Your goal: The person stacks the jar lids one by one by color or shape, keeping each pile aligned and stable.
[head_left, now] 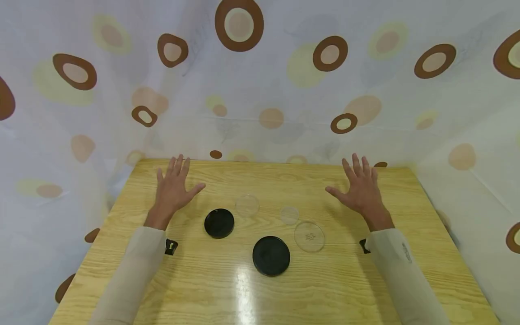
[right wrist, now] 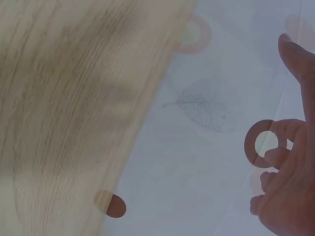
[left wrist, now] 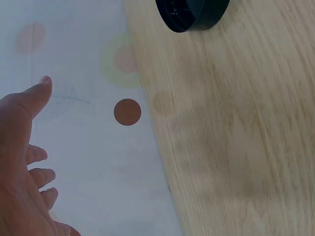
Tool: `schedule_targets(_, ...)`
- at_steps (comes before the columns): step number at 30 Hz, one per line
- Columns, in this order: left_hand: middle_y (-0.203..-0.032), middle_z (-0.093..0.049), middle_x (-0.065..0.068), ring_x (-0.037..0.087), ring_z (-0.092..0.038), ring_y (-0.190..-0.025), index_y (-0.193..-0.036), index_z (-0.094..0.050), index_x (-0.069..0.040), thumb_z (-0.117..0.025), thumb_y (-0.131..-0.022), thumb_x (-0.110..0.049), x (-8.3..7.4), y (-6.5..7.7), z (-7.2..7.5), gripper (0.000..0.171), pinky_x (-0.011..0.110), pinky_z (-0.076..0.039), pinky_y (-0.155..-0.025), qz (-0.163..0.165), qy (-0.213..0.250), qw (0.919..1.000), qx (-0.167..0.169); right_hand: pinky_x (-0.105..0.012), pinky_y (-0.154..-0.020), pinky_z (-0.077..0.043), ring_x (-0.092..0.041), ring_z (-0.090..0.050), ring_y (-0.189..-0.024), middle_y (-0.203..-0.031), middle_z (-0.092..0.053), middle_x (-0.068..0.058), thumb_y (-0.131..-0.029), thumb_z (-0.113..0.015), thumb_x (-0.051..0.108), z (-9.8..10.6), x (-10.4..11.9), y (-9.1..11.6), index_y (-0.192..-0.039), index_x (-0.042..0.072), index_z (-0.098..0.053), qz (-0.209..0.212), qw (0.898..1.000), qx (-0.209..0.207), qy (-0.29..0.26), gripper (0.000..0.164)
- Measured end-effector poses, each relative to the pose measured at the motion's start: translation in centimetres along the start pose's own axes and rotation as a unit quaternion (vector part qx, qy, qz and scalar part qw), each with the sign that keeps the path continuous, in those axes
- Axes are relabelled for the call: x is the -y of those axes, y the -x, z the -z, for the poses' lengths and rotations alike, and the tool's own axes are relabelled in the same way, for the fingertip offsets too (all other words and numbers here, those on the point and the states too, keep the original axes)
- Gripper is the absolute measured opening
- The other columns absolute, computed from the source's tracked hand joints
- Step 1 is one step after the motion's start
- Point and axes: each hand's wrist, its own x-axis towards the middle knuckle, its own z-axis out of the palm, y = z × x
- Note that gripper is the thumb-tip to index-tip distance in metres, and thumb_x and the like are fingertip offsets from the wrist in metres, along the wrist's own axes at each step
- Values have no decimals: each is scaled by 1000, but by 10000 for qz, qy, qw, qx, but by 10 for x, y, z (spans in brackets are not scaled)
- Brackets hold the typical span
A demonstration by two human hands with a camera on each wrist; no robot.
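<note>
My left hand (head_left: pixel 172 189) is held over the left part of the wooden table, fingers straight and thumb spread, holding nothing. On the other side my right hand (head_left: pixel 361 192) has the same spread pose and is empty too. Nearest the left hand lies a black round shallow dish or lid (head_left: pixel 219 223); the left wrist view catches a black hollow round piece (left wrist: pixel 209 12) at its top edge. A larger black disc (head_left: pixel 271 256) lies nearer the front. Three clear round pieces lie about them: a faint one (head_left: pixel 247 206), a small one (head_left: pixel 290 215) and a printed one (head_left: pixel 309 236).
The wooden table (head_left: pixel 345 289) ends at the back against a pale curtain (head_left: pixel 268 81) patterned with brown rings and spots. More curtain hangs along both sides. Black straps or mounts (head_left: pixel 171 247) show at both wrists.
</note>
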Motion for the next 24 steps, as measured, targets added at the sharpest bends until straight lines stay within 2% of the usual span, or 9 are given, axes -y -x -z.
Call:
schedule_targets(8,-159,-12,16,34,-8,-147,-153,-16,-8,-56,-88,-55,-19,12,-10,89,67,-9,-112,-289,54,9994,183,-71,-108,-13,-47,-7,-144,-157,-10,-24,-84,-60,58,0,12,9,-151,7,-21,82,9997,124,-177,93)
schedule_targets(17,-159,-15,13,32,-12,-147,-152,-20,-9,-57,-87,-56,-34,18,-9,88,65,-12,-113,-604,93,9981,98,-69,-108,-18,-47,-14,-142,-156,-16,-23,-83,-62,56,-1,29,13,-150,5,-26,197,9991,118,-348,91)
schedule_targets(24,-157,-24,14,33,-19,-146,-150,-26,-9,-61,-86,-53,-44,29,-12,86,64,-18,-112,-910,72,9956,-196,-67,-104,-28,-49,-25,-137,-154,-23,-22,-82,-65,54,-2,45,18,-149,7,-28,397,9974,136,-590,90)
